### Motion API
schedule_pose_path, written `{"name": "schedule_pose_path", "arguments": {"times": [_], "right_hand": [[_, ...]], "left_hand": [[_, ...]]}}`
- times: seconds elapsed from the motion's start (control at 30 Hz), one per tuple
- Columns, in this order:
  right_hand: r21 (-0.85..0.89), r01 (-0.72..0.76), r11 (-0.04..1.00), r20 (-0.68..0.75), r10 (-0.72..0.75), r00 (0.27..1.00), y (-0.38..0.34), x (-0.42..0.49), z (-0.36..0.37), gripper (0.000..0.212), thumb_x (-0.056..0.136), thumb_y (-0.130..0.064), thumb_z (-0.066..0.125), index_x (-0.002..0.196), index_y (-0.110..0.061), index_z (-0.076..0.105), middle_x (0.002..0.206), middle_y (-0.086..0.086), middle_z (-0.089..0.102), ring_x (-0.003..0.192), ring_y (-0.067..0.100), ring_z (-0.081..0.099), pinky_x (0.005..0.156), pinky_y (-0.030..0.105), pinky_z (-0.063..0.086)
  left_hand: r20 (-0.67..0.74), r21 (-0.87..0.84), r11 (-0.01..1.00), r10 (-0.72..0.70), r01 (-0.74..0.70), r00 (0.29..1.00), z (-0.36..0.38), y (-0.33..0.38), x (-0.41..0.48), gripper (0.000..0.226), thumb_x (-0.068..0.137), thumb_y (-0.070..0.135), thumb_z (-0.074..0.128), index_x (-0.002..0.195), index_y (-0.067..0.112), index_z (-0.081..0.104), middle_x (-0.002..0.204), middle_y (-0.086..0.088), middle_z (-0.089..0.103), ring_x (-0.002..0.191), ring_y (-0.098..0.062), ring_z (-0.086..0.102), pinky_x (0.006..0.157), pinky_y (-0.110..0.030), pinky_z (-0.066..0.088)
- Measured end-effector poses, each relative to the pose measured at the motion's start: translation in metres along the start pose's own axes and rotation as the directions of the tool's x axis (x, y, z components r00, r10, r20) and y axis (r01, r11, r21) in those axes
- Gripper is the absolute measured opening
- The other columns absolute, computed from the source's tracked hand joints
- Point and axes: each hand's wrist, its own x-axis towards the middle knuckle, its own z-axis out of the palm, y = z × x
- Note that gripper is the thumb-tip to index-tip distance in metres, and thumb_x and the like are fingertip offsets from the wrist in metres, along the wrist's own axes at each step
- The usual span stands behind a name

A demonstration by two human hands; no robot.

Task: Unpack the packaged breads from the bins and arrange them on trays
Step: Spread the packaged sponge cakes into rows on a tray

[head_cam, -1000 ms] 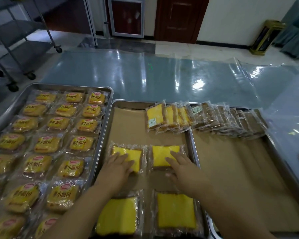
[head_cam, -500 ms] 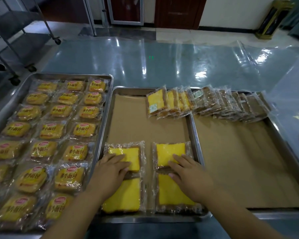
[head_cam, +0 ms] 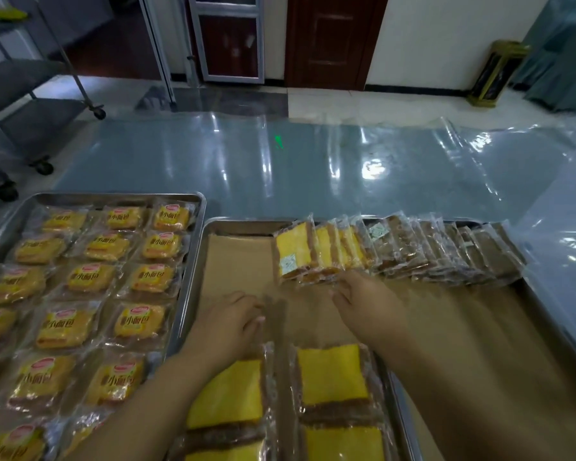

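1. The leaning row of packaged breads (head_cam: 300, 254) stands at the far end of the middle tray (head_cam: 240, 223). My right hand (head_cam: 366, 304) is just beside its near edge, fingers loosely spread and holding nothing.
2. My left hand (head_cam: 226, 324) hovers over the brown paper (head_cam: 236, 261), fingers straight, together and empty.
3. The flat packs (head_cam: 333, 374) lie by my wrists.
4. Half a second ago both hands pressed on those packs; now they are off them, farther up the tray.

The left hand (head_cam: 228, 322) and right hand (head_cam: 366, 304) have been lifted off the two yellow cake packets (head_cam: 333, 374) and moved forward, the right brought just beside the leaning row of packets (head_cam: 313, 254).
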Motion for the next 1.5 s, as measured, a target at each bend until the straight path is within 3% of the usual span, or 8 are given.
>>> {"name": "schedule_pose_path", "arguments": {"times": [0.23,0.37,0.5,0.8,1.03,1.17,1.33,1.5], "right_hand": [[-0.115,-0.195,0.974,0.081,0.205,0.976,0.005,0.073,-0.004,0.042,0.091,-0.040,0.051,0.122,-0.012,0.048,0.119,0.008,0.054,0.098,0.025,0.056,0.068,0.030,0.038],[-0.147,-0.215,0.966,0.175,0.239,0.955,0.009,0.087,0.004,0.037,0.088,-0.041,0.056,0.111,-0.013,0.050,0.117,0.009,0.050,0.086,0.024,0.054,0.067,0.030,0.040],[-0.122,-0.230,0.965,0.188,0.250,0.950,0.014,0.090,0.009,0.041,0.086,-0.040,0.060,0.117,-0.017,0.050,0.119,0.006,0.050,0.096,0.026,0.057,0.073,0.033,0.046],[0.131,-0.314,0.941,0.154,0.293,0.944,0.021,0.086,0.013,0.029,0.083,-0.027,0.065,0.108,-0.021,0.052,0.098,0.000,0.061,0.087,0.020,0.058,0.075,0.037,0.051],[0.356,-0.314,0.880,0.102,0.297,0.949,0.019,0.071,0.013,0.024,0.086,-0.015,0.064,0.108,-0.018,0.055,0.097,-0.004,0.057,0.090,0.017,0.058,0.071,0.030,0.047],[0.450,-0.234,0.862,0.048,0.238,0.970,0.016,0.059,0.010,0.023,0.088,-0.006,0.059,0.103,-0.024,0.057,0.094,-0.012,0.056,0.086,0.009,0.057,0.060,0.018,0.041],[0.440,-0.026,0.898,-0.079,0.068,0.995,0.014,0.039,0.005,0.041,0.083,0.004,0.059,0.080,-0.037,0.059,0.090,-0.021,0.055,0.088,0.003,0.055,0.070,0.017,0.043],[0.062,0.402,0.914,-0.240,-0.377,0.894,0.020,0.016,0.006,0.026,0.069,0.018,0.066,0.077,-0.006,0.071,0.084,0.004,0.068,0.077,0.027,0.064,0.064,0.036,0.053]], "left_hand": [[0.108,0.143,0.968,0.192,-0.206,0.975,-0.001,0.012,0.112,0.053,0.088,0.010,0.055,0.136,0.029,0.041,0.143,0.005,0.038,0.127,-0.017,0.036,0.100,-0.028,0.033],[0.239,0.326,0.900,0.218,-0.290,0.946,0.000,0.013,0.160,0.079,0.081,0.004,0.060,0.144,0.036,0.024,0.155,0.007,0.013,0.134,-0.022,0.017,0.105,-0.037,0.033],[0.355,0.439,0.804,0.254,-0.401,0.900,-0.003,0.017,0.187,0.081,0.078,-0.006,0.053,0.136,0.045,0.032,0.156,0.003,0.003,0.134,-0.030,0.014,0.102,-0.042,0.033],[0.389,0.560,0.675,0.298,-0.481,0.872,-0.014,0.012,0.184,0.039,0.082,0.020,0.062,0.119,0.029,0.055,0.145,0.007,0.037,0.130,-0.027,0.023,0.101,-0.039,0.022],[0.178,0.489,0.818,0.246,-0.302,0.953,-0.039,-0.009,0.137,0.014,0.085,0.026,0.057,0.099,0.029,0.053,0.105,0.009,0.060,0.109,-0.015,0.051,0.111,-0.037,0.011],[-0.047,0.356,0.908,0.253,-0.220,0.966,-0.041,-0.023,0.096,0.020,0.080,0.017,0.067,0.098,0.020,0.061,0.101,0.002,0.063,0.099,-0.020,0.058,0.098,-0.037,0.035],[0.062,0.380,0.901,0.203,-0.211,0.977,-0.029,-0.032,0.043,0.024,0.062,0.012,0.081,0.082,0.016,0.068,0.087,-0.003,0.063,0.078,-0.024,0.062,0.063,-0.033,0.052],[0.074,0.283,0.950,0.115,-0.131,0.991,-0.012,-0.041,0.003,0.031,0.068,0.017,0.077,0.098,0.017,0.070,0.118,0.000,0.064,0.111,-0.021,0.058,0.093,-0.033,0.046]]}}
